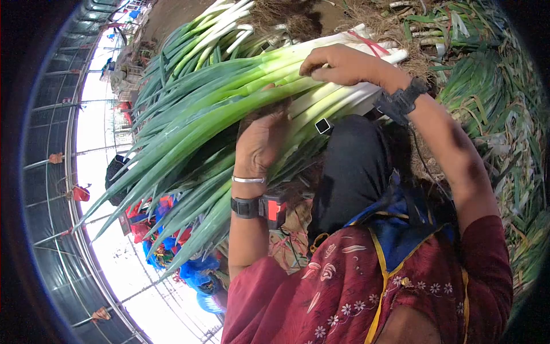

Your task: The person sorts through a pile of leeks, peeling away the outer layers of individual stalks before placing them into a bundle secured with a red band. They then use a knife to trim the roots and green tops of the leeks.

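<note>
A thick bundle of long green onions (217, 92) lies across the view, white ends at the upper right and green leaves fanning to the lower left. A red tie (366, 43) circles it near the white ends. My right hand (346, 63) rests over the pale stalks with its fingers curled around some of them. My left hand (260, 140) reaches up under the green leaves at mid-length; its fingers are partly hidden and slightly blurred, closed against the onions. Both wrists carry black straps with small devices.
Another pile of green onions (229, 28) with roots lies on the soil behind. More onions and leaves (481, 86) are heaped at the right. Red and blue bundled material (166, 229) sits at the lower left. A dark covered knee (352, 166) rises close below the bundle.
</note>
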The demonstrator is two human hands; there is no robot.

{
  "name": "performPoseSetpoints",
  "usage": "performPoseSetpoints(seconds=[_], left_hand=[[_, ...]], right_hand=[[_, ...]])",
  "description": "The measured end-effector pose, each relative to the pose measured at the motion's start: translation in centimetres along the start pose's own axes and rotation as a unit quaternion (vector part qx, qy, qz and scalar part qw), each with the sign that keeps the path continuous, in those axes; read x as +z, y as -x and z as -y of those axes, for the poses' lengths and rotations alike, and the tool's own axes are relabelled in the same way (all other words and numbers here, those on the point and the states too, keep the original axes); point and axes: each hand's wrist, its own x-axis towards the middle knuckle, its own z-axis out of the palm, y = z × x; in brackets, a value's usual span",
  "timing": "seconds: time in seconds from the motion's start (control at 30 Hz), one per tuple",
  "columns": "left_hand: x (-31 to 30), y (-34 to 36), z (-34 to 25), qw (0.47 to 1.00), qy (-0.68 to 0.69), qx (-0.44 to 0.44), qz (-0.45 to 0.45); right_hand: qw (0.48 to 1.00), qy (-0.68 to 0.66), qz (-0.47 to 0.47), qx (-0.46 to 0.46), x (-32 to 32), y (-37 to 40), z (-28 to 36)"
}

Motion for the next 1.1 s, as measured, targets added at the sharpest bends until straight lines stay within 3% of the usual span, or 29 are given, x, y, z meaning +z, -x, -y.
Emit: performPoseSetpoints(seconds=[0.3,0.4,0.5,0.53,0.73,0.83,0.87,0.97,1.1], left_hand=[[1.9,0.2,0.2,0.979,-0.186,0.067,-0.051],[1.9,-0.4,0.8,0.910,-0.381,0.142,-0.074],[4.3,0.4,0.6,0.815,-0.545,0.147,-0.128],[3.6,-0.1,1.1,0.820,-0.528,0.198,-0.103],[2.2,-1.7,2.8,0.785,-0.533,0.273,-0.162],[3.4,-1.4,2.6,0.778,-0.564,0.197,-0.196],[3.0,-1.7,3.0,0.767,-0.562,0.240,-0.195],[3.1,-1.0,3.7,0.621,-0.698,0.304,-0.186],[2.8,-0.4,4.8,0.632,-0.660,0.379,-0.148]], right_hand=[[0.987,0.148,-0.052,-0.029,3.0,0.9,0.9],[0.987,0.137,-0.080,-0.029,3.9,0.7,0.7],[0.990,0.114,-0.088,-0.015,4.0,0.9,0.8],[0.990,0.108,-0.088,-0.007,3.9,1.0,0.8],[0.987,0.063,-0.147,0.001,4.7,1.0,0.4],[0.987,0.050,-0.152,0.001,4.8,1.1,0.3],[0.987,0.054,-0.154,-0.012,5.0,1.1,0.0],[0.985,0.058,-0.159,-0.035,5.1,1.6,-0.7],[0.986,0.043,-0.155,-0.038,5.3,2.0,-0.9]])
